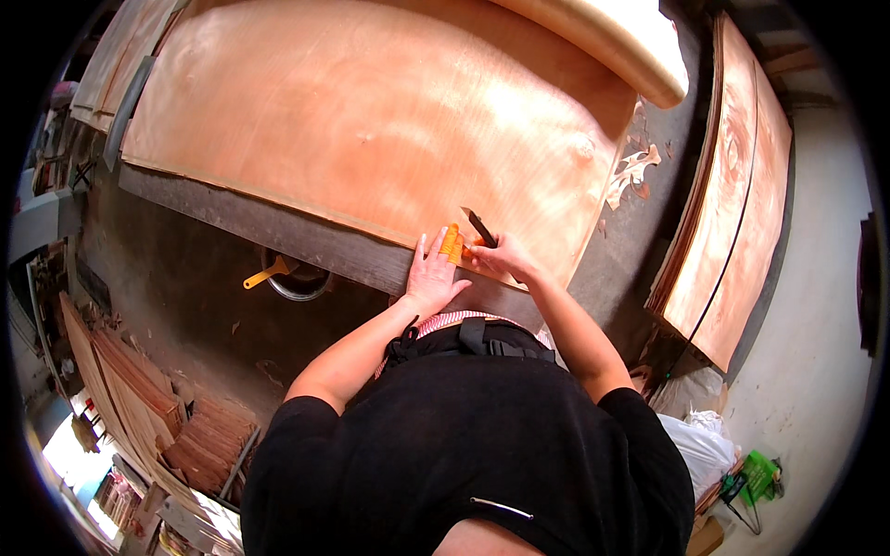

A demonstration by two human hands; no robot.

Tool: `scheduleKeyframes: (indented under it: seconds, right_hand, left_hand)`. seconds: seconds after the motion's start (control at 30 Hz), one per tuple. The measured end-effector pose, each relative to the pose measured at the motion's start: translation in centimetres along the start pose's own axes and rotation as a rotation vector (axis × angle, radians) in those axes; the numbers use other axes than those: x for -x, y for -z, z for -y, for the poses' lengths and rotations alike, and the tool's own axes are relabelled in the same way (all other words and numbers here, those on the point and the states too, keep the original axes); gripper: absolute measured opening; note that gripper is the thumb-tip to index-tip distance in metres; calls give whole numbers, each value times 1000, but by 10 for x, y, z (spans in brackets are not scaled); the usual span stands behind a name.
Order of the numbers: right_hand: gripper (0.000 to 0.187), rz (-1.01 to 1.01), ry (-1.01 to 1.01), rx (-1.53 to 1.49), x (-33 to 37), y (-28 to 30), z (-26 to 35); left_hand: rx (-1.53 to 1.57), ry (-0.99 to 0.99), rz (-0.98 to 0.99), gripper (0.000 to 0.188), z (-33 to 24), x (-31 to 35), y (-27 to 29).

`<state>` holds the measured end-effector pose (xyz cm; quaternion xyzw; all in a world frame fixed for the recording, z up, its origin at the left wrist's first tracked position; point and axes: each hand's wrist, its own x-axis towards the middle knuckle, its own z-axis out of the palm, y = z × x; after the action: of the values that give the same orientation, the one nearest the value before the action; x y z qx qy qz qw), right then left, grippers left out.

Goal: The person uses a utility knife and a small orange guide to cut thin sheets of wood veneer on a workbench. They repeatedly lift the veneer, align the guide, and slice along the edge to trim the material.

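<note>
A large sheet of pale orange-brown wood veneer (371, 120) lies on the bench in front of me. My left hand (433, 278) rests at its near edge, fingers stretched forward. Bright orange ribbed wrapping (451, 245) covers part of its index-finger side; I cannot tell whether this is tape or a finger guard. Just to the right, my right hand (503, 258) is closed around a dark, slim knife (479, 227), its pointed end up and leftward over the veneer. Some orange also shows by the right fingertips.
A rolled sheet (593, 37) lies across the far right. Stacked veneer (732, 204) stands at right, torn scraps (634, 176) beside the bench. A round pan (299, 284) with a yellow-handled tool (266, 273) sits below the bench's grey near edge (250, 215). More wood (209, 445) lies lower left.
</note>
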<state>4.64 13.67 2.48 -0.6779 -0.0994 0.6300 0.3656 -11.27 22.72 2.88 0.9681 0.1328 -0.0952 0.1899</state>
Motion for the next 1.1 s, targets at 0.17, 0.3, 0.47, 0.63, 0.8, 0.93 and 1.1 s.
scheduleKeyframes:
  seconds: [0.17,0.3,0.47,0.63,0.8,0.93,1.1]
  right_hand:
    - [19,-153,93,156,-7,0,-35]
    - [14,-197,223,651,-6,18,-11]
    - [13,-54,109,579,9,72,36]
    - [16,-108,134,212,5,59,50]
    - [20,-194,217,42,-37,42,20]
    - [20,-239,146,69,-39,36,27]
    - [24,-354,265,398,-40,30,31]
  left_hand:
    - [-160,34,84,78,-7,-2,8]
    - [-180,50,114,78,-8,-2,8]
    - [-186,33,61,77,-7,-1,10]
    - [62,-20,-119,66,3,-1,10]
    - [176,-23,-393,53,14,-30,21]
    - [79,-16,-371,59,13,-63,16]
    - [-279,47,12,69,4,-77,18]
